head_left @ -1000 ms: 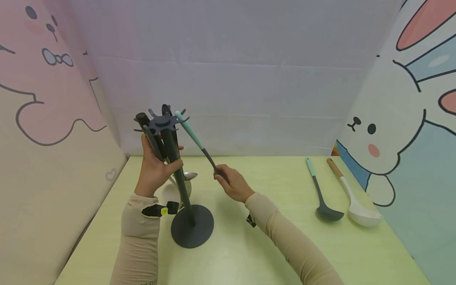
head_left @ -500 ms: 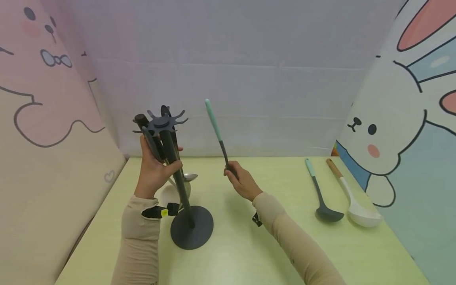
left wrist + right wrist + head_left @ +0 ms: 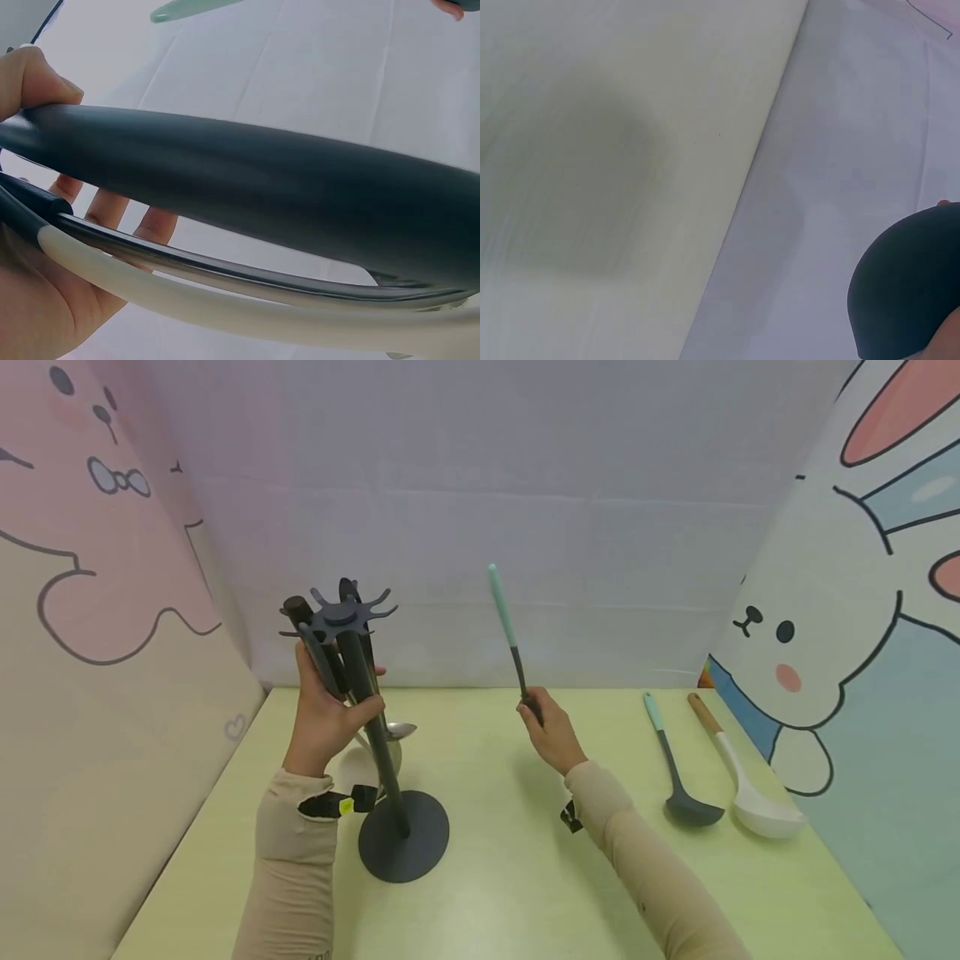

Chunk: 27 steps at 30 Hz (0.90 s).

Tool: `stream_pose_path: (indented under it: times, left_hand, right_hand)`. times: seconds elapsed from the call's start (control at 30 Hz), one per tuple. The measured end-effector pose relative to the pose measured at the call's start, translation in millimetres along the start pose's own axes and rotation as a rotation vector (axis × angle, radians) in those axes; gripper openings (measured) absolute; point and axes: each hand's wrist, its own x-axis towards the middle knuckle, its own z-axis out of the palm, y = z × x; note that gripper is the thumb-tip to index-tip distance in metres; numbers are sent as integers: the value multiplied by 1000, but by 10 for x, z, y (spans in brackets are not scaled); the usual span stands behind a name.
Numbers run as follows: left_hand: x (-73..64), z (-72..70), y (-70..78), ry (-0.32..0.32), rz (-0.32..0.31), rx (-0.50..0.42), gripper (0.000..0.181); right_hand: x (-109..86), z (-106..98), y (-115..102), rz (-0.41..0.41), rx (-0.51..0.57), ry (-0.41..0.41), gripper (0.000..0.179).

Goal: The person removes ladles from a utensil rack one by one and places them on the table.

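My left hand [image 3: 322, 718] grips the post of a dark utensil stand [image 3: 384, 764] together with handles of utensils hung on it. In the left wrist view, thumb and fingers lie around the thick post [image 3: 255, 169], a thin metal handle [image 3: 225, 274] and a cream handle [image 3: 157, 289]. My right hand [image 3: 555, 733] holds a cooking utensil [image 3: 502, 608] by its dark end, its mint handle pointing up, above the table and right of the stand. Its rounded dark head [image 3: 900, 277] shows in the right wrist view, partly covered by my hand.
A mint-handled dark ladle [image 3: 690, 810] and a white ladle with a wooden handle [image 3: 765, 818] lie on the table's right side. A pale back wall [image 3: 600, 643] rises behind the table. The stand's round base [image 3: 390, 860] rests on the tabletop.
My right hand has carried the mint-handled utensil rightward, away from the top of the stand, and its handle has turned more upright. My left hand keeps its grip on the stand.
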Motion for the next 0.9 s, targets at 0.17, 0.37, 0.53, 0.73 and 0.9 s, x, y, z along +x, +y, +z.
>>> stream_pose_path:
  times: [0.17, 0.37, 0.53, 0.73, 0.9]
  left_hand:
    - [30, 9, 25, 1, -12, 10, 81]
    - [53, 12, 40, -2, -8, 13, 81]
    - [73, 18, 45, -10, 1, 1, 81]
    - [99, 20, 56, -9, -2, 4, 81]
    - [107, 28, 69, -7, -5, -6, 80]
  right_hand:
    - [3, -166, 56, 41, -40, 39, 19]
    - [9, -333, 144, 86, -93, 94, 24]
    - [-18, -472, 231, 175, -199, 118, 28]
    - [-84, -651, 362, 307, -306, 118, 30]
    - [-174, -797, 495, 409, -383, 77, 30]
